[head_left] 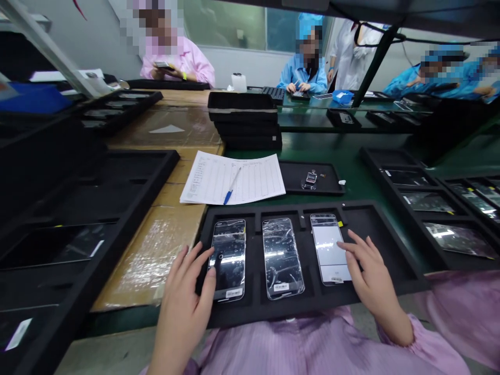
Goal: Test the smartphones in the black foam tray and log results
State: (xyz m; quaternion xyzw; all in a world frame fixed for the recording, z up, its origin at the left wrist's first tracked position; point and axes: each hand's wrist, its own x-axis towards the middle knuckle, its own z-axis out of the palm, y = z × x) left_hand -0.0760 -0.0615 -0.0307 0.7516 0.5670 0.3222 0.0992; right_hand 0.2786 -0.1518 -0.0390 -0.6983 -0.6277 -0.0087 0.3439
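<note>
Three smartphones lie screen up in the compartments of a black foam tray (pixel 255 307) in front of me. My left hand (pixel 185 297) rests with spread fingers at the left edge of the left phone (pixel 229 260), whose screen is dark. The middle phone (pixel 282 258) is dark too, under wrinkled clear film, with a barcode label near its bottom. On the right phone (pixel 328 250) the screen is lit white. My right hand (pixel 367 271) is open, its index fingertip at that screen's right edge; whether it touches the glass I cannot tell.
Behind the tray lie paper sheets (pixel 195 182) with a blue-capped pen (pixel 232 186) and a small black tray (pixel 292 174) of little parts. Stacked black trays (pixel 244 122) stand farther back. Phone trays flank me left (pixel 136 208) and right (pixel 394 192). Several people sit opposite.
</note>
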